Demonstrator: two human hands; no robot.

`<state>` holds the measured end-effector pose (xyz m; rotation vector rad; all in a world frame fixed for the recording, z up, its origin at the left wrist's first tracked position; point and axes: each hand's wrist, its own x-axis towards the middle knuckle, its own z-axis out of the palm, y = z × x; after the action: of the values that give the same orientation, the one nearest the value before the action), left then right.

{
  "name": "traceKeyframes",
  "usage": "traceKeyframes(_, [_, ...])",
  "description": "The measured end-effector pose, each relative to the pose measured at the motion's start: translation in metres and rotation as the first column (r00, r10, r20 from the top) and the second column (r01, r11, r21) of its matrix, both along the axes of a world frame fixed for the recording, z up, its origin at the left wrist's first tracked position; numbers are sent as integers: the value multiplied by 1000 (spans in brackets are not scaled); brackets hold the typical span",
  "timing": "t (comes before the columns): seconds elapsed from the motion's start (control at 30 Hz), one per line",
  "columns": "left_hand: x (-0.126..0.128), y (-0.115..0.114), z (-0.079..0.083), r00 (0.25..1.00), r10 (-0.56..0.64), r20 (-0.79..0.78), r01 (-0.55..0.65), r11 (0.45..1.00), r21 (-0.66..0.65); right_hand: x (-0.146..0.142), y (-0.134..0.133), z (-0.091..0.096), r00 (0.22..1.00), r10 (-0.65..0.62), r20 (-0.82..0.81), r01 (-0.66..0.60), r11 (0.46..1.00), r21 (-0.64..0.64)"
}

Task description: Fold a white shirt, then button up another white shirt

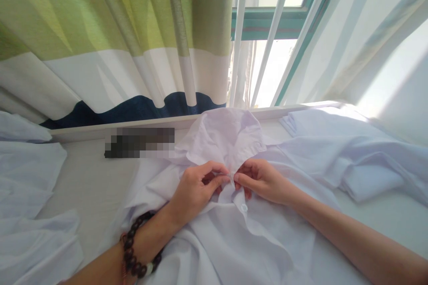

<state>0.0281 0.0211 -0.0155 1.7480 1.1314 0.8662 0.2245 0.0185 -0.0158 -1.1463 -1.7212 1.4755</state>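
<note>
A white collared shirt lies spread on a white surface in front of me, its collar toward the window. My left hand and my right hand meet just below the collar, each pinching one edge of the shirt's front opening. The fingertips nearly touch at the top of the opening. A white button shows on the placket right below them. A dark bead bracelet is on my left wrist.
More white garments lie at the right and at the left. A green, white and navy curtain hangs behind the ledge. A barred window stands at the back. A blurred dark patch sits near the ledge.
</note>
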Motion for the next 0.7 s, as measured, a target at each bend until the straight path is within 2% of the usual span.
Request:
traceKeyframes(0.2, [-3,2,-2,999,-22,43,19,997,74,1,-1,0,999,29,21,-29,1000,-4])
traceKeyframes(0.3, [-4,1,-1,996,-76,38,66,975,211,2,-2,1,998,34,52,-34,999,12])
traceKeyframes(0.4, [-3,0,0,1000,0,-23,9,929,369,1,-2,2,998,34,59,-36,999,31])
traceKeyframes(0.47, [-1,-1,0,996,66,-51,-39,906,421,0,-2,2,999,19,34,-20,999,31])
traceKeyframes(0.6, [2,-3,0,986,127,-107,-62,879,473,-3,-1,1,1000,-14,-23,15,999,29])
traceKeyframes(0.7, [3,-4,0,971,166,-171,-73,889,451,-5,-2,-1,998,-45,-52,47,998,45])
